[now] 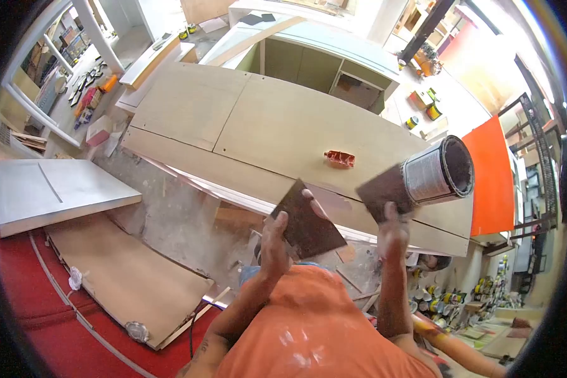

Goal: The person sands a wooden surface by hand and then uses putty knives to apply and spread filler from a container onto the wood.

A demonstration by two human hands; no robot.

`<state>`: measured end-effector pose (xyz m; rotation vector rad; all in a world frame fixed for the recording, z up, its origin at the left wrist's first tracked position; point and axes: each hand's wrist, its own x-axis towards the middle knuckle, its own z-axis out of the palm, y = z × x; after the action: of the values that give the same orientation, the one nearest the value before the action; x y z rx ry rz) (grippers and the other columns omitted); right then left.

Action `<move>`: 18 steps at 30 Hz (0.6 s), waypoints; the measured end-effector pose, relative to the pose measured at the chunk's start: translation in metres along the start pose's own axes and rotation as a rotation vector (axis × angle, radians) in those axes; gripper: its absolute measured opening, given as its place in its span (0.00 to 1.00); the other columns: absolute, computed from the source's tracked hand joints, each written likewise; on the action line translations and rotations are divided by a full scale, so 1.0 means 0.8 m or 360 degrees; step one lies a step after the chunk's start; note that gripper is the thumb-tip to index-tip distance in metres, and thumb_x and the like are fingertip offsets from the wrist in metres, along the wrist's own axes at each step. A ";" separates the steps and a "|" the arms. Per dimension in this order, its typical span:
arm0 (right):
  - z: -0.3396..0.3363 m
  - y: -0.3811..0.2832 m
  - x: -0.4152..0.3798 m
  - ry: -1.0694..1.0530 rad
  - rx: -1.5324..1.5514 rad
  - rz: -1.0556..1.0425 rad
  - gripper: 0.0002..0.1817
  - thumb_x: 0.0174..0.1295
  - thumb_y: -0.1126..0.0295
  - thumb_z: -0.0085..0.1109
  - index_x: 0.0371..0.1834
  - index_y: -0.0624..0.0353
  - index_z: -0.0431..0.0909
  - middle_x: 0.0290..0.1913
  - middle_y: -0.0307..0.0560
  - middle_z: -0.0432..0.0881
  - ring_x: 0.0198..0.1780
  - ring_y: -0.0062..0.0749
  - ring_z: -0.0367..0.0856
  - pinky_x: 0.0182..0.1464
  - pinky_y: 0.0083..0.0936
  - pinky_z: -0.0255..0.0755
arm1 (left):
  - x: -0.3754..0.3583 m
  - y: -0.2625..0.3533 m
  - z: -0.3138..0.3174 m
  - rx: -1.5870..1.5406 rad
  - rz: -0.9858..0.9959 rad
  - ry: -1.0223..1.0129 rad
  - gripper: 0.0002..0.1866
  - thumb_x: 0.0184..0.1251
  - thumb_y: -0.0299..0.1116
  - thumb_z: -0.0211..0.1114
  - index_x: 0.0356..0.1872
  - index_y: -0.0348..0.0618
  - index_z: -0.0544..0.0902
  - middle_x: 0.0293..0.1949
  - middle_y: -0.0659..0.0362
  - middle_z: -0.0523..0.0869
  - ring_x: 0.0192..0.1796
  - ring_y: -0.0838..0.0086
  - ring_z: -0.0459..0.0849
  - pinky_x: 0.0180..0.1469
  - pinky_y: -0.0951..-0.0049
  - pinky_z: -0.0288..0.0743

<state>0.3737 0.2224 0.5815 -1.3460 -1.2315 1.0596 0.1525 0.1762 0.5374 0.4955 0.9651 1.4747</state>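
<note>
My left hand [275, 246] grips a dark brown sheet of sandpaper [309, 223], thumb on its near face and fingertips showing past the far edge. A second dark sandpaper sheet [379, 189] is pinched in my right hand [392, 234], with the thumb over its lower part. Just beyond that sheet, and overlapping it in this view, is an open can [425, 175] with a worn grey label and a dark inside. On the pale wooden panel [283, 126] in front of me rests a small red-brown object [339, 159], its kind unclear.
A white panel [63, 189] and a brown board [126, 271] lie at left over red cloth [19, 296]. Behind the panel stands an open cabinet [309, 69]. An orange board [488, 176] is at right, with several paint cans [444, 299] on the floor below.
</note>
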 end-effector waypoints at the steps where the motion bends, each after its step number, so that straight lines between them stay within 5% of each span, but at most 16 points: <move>1: -0.001 -0.018 -0.013 0.0057 0.0550 0.0205 0.18 0.66 0.68 0.57 0.58 0.62 0.73 0.46 0.47 0.80 0.50 0.35 0.80 0.55 0.33 0.74 | 0.004 -0.001 0.005 -0.0235 -0.0074 0.0176 0.22 0.74 0.42 0.54 0.56 0.33 0.75 0.52 0.52 0.80 0.54 0.68 0.79 0.57 0.67 0.73; 2: -0.004 -0.024 -0.027 0.0118 0.1102 0.0418 0.18 0.67 0.67 0.55 0.57 0.61 0.73 0.44 0.45 0.81 0.46 0.32 0.82 0.50 0.32 0.77 | 0.004 -0.003 0.007 -0.0466 -0.0155 0.0357 0.22 0.75 0.43 0.53 0.56 0.32 0.75 0.52 0.52 0.80 0.54 0.69 0.79 0.57 0.67 0.73; 3: -0.011 -0.020 -0.038 -0.0228 0.0972 0.0476 0.18 0.64 0.69 0.57 0.56 0.62 0.73 0.42 0.44 0.82 0.39 0.28 0.83 0.37 0.27 0.80 | 0.002 -0.011 0.001 -0.0461 -0.0165 0.0361 0.22 0.75 0.43 0.53 0.56 0.32 0.75 0.52 0.52 0.80 0.54 0.69 0.79 0.57 0.67 0.73; 5: 0.024 -0.024 -0.060 -0.0030 0.0457 0.0432 0.17 0.63 0.68 0.58 0.53 0.64 0.72 0.38 0.44 0.82 0.31 0.27 0.82 0.25 0.23 0.75 | -0.002 -0.034 -0.014 0.0304 0.0240 0.0424 0.26 0.75 0.50 0.54 0.56 0.34 0.74 0.55 0.51 0.78 0.53 0.67 0.78 0.58 0.65 0.71; 7: 0.040 0.013 -0.066 0.0213 0.0303 0.0168 0.16 0.63 0.68 0.58 0.50 0.64 0.72 0.34 0.44 0.81 0.26 0.27 0.80 0.20 0.22 0.72 | -0.010 -0.023 0.001 0.0202 0.0236 0.0297 0.24 0.76 0.48 0.53 0.56 0.34 0.75 0.52 0.50 0.79 0.50 0.66 0.79 0.55 0.65 0.73; 9: 0.045 0.004 -0.062 0.0052 0.0487 0.0343 0.16 0.63 0.67 0.58 0.50 0.65 0.72 0.35 0.46 0.81 0.26 0.27 0.80 0.19 0.22 0.72 | -0.021 -0.015 0.004 0.0101 0.0239 0.0188 0.23 0.76 0.46 0.53 0.55 0.33 0.76 0.49 0.48 0.81 0.48 0.66 0.80 0.52 0.65 0.75; 11: 0.043 0.007 -0.054 0.0000 0.0459 0.0313 0.17 0.64 0.66 0.58 0.51 0.65 0.72 0.36 0.46 0.81 0.28 0.27 0.80 0.21 0.22 0.73 | -0.029 -0.005 -0.010 0.1103 0.0492 -0.0352 0.20 0.76 0.41 0.54 0.56 0.32 0.76 0.41 0.48 0.84 0.41 0.63 0.84 0.46 0.67 0.78; 13: 0.045 -0.005 -0.048 0.0025 0.0753 0.0295 0.20 0.62 0.68 0.62 0.54 0.68 0.73 0.48 0.50 0.81 0.46 0.31 0.82 0.46 0.29 0.79 | -0.026 -0.015 -0.022 0.1358 0.0608 -0.0389 0.17 0.72 0.33 0.57 0.56 0.33 0.78 0.37 0.49 0.87 0.36 0.61 0.87 0.41 0.68 0.80; 15: 0.036 -0.020 -0.038 -0.0014 0.0712 0.0317 0.20 0.63 0.68 0.61 0.53 0.69 0.74 0.47 0.51 0.81 0.45 0.31 0.83 0.43 0.29 0.80 | -0.022 -0.019 -0.025 0.1515 0.1073 -0.0881 0.18 0.69 0.29 0.61 0.58 0.38 0.78 0.38 0.49 0.87 0.37 0.60 0.89 0.35 0.71 0.80; 16: 0.028 -0.023 -0.028 -0.0057 0.0695 0.0318 0.21 0.62 0.67 0.62 0.53 0.70 0.74 0.47 0.51 0.81 0.45 0.31 0.83 0.43 0.28 0.80 | -0.030 -0.014 -0.029 0.1867 0.0966 -0.1011 0.17 0.67 0.28 0.62 0.56 0.38 0.79 0.41 0.47 0.87 0.38 0.57 0.88 0.38 0.67 0.82; 18: 0.018 -0.016 -0.009 -0.0081 0.0531 0.0180 0.20 0.65 0.64 0.59 0.55 0.66 0.73 0.44 0.46 0.82 0.40 0.30 0.83 0.35 0.24 0.79 | -0.036 -0.014 -0.039 0.1646 0.0851 -0.0789 0.17 0.67 0.28 0.62 0.56 0.38 0.80 0.41 0.46 0.87 0.39 0.56 0.88 0.38 0.66 0.81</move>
<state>0.3568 0.2170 0.5924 -1.1453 -0.9713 1.3217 0.1397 0.1393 0.5175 1.8875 1.1818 1.0898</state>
